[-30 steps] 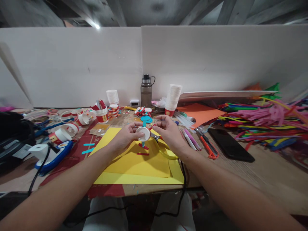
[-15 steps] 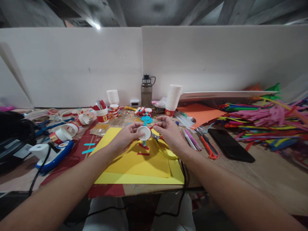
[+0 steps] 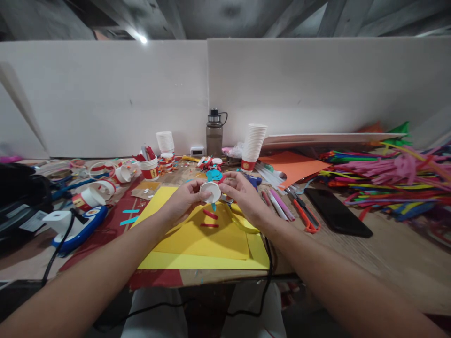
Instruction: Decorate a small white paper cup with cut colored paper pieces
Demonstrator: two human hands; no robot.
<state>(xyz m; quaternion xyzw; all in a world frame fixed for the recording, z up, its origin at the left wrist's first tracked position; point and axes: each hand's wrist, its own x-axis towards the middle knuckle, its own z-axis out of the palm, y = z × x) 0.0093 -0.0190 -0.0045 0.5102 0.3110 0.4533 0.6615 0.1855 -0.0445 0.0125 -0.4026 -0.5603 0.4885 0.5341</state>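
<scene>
My left hand (image 3: 183,199) pinches a cut-off paper cup bottom (image 3: 210,192), its round white side facing me. A blue paper strip (image 3: 213,206) pokes out below the cup bottom, and more blue shows above it. At the right edge, the fingers of my right hand (image 3: 244,195) are closed on a small red paper strip (image 3: 221,180), mostly hidden by the fingers. Two loose red strips (image 3: 210,225) lie underneath on yellow paper (image 3: 200,244). Yellow-handled scissors (image 3: 243,223) rest beneath my right hand. Blue paper circles (image 3: 214,175) sit just behind the cup bottom.
Stacked paper cups (image 3: 254,145) and a water bottle (image 3: 214,134) stand at the back. Markers (image 3: 282,204), a utility knife (image 3: 306,213) and a phone (image 3: 338,212) lie right, before colourful pipe cleaners (image 3: 391,173). Cut cups (image 3: 89,197) and a blue-white device (image 3: 79,230) are left.
My right hand has shifted slightly left, its fingers closer against the cup bottom's edge. The cup bottom has turned or tilted a little; less blue strip shows above and below it.
</scene>
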